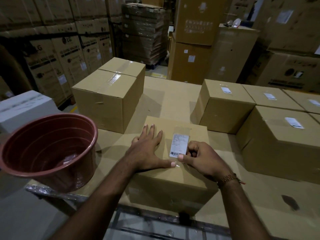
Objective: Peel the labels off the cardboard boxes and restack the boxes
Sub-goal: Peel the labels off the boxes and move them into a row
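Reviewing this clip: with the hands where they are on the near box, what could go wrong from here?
1. The right hand picks at the label at its lower edge only; the label may tear and leave paper or tape on the box.
2. The left hand lies flat beside the label; if it lifts, the box could slide under the pull.
3. The bucket overhangs the near-left edge and could tip if bumped.

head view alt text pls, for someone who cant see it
A person's left hand presses flat on a cardboard box while the right hand picks at the near edge of its white barcode label. A reddish bucket sits to the left; more labelled boxes stand to the right.
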The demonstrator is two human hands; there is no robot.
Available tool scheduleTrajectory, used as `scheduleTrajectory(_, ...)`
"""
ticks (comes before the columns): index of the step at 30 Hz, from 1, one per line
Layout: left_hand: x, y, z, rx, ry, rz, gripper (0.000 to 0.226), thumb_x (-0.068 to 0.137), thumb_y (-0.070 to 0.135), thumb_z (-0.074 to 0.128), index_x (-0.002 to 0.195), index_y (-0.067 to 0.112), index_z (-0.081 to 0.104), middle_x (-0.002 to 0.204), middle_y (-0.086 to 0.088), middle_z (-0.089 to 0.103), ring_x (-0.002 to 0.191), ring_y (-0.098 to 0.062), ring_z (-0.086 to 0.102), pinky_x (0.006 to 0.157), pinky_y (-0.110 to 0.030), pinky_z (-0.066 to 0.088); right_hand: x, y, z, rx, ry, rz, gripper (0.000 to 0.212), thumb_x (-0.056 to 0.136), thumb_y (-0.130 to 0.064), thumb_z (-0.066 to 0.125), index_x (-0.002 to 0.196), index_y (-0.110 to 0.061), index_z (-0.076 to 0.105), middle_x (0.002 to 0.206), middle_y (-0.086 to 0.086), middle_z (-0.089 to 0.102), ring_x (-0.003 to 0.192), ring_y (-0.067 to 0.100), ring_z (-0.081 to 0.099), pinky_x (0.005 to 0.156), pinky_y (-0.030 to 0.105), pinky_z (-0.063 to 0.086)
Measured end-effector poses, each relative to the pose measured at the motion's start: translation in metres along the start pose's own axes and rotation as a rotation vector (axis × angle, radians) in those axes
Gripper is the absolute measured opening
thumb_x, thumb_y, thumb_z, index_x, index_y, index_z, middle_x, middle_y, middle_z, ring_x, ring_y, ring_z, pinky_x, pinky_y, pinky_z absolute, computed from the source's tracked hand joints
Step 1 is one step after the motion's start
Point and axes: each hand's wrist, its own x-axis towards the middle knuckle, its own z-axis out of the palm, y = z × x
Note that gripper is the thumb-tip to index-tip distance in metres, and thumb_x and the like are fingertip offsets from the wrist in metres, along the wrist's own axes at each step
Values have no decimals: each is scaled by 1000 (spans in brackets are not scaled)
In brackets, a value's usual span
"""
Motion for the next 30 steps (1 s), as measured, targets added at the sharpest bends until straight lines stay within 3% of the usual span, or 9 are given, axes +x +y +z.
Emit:
scheduleTrajectory(5,1,-3,2,-5,5,9,136,68,96,60,168,32,-5,172,1,-26,157,-19,-29,127,-58,3,-1,1,0,33,-22,6,22,93,-31,80,109,-15,79,112,13,76,106,31,70,94,47,58)
scheduleTrajectory(8,1,-5,1,-15,-30,32,144,61,98,63,168,32,-7,171,4,-29,156,-17,-31,128,-58,0,-4,-2,1,31,-19,-3,17,94,-30,80,110,-26,79,99,2,76,84,12,70,80,29,58)
scheduleTrajectory(10,1,-7,-1,-12,-51,54,150,57,98,66,167,31,-10,170,6,-31,156,-15,-31,128,-57,-1,-8,-7,3,30,-8,-31,22,91,-29,84,111,-27,78,87,-3,66,68,2,56,66,18,49)
scheduleTrajectory(14,3,-9,-3,5,-85,73,152,56,97,69,167,31,-12,169,5,-34,155,-16,-33,127,-57,-2,-12,-8,11,-24,78,-52,32,85,-31,88,116,-29,80,97,1,68,76,8,58,71,24,52)
scheduleTrajectory(17,4,-10,-2,-1,-80,72,153,56,98,68,167,31,-12,170,5,-33,155,-17,-33,128,-58,-1,-12,-3,15,-54,135,-59,27,88,-31,85,109,-15,81,91,5,60,72,1,52,65,15,45)
scheduleTrajectory(20,5,-11,1,-24,-63,63,150,57,97,68,167,32,-10,170,5,-31,156,-18,-31,129,-59,0,-12,-4,14,-53,122,-32,24,91,-34,83,114,-28,81,96,-1,65,83,2,59,68,11,49)
scheduleTrajectory(24,6,-13,3,-60,-44,67,153,53,98,68,168,31,-7,172,5,-28,157,-17,-29,129,-58,0,-10,-1,14,-5,115,-7,19,88,-35,85,104,-23,82,94,5,64,74,8,57,72,27,51)
scheduleTrajectory(28,7,-15,3,-63,-41,78,152,53,99,68,168,31,-4,173,4,-25,158,-18,-27,127,-60,0,-8,-4,15,28,105,4,11,89,-35,85,99,-31,83,98,11,66,86,33,63,82,47,56)
scheduleTrajectory(30,7,-16,2,-58,-46,91,152,52,99,68,168,30,-3,174,3,-23,159,-19,-26,128,-62,2,-9,-7,14,59,92,7,10,89,-34,85,97,-37,82,100,14,69,90,37,65,84,50,57)
